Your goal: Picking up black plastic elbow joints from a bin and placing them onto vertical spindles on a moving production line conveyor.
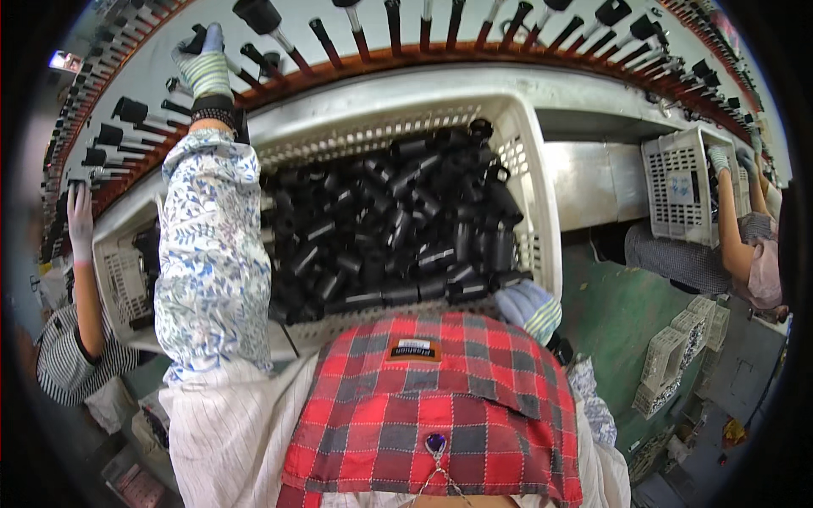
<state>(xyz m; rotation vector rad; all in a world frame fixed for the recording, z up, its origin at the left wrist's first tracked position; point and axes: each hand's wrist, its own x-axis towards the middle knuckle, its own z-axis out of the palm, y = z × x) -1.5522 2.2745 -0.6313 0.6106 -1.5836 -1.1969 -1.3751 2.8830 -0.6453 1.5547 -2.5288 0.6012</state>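
Note:
My left hand (pixel 203 63), in a striped work glove with blue-grey fingers, reaches far forward to the row of upright rods. Its fingers are closed round a black plastic part (pixel 196 39) at the rods' upper ends. At the near right corner of a white plastic basket (pixel 535 161) is my right hand (pixel 527 306), gloved the same way. Its fingers are bent and close together beside the black parts; whatever they hold is hidden. Many short black tubular parts (pixel 394 229) fill the basket in a loose heap.
A curved rail (pixel 373 66) carries dark red rods, many topped with black parts. Co-workers sit at left (pixel 76 339) and right (pixel 745 245); the right one's gloved hands are at another white basket (pixel 677 190). More crates (pixel 669 356) stand on the green floor.

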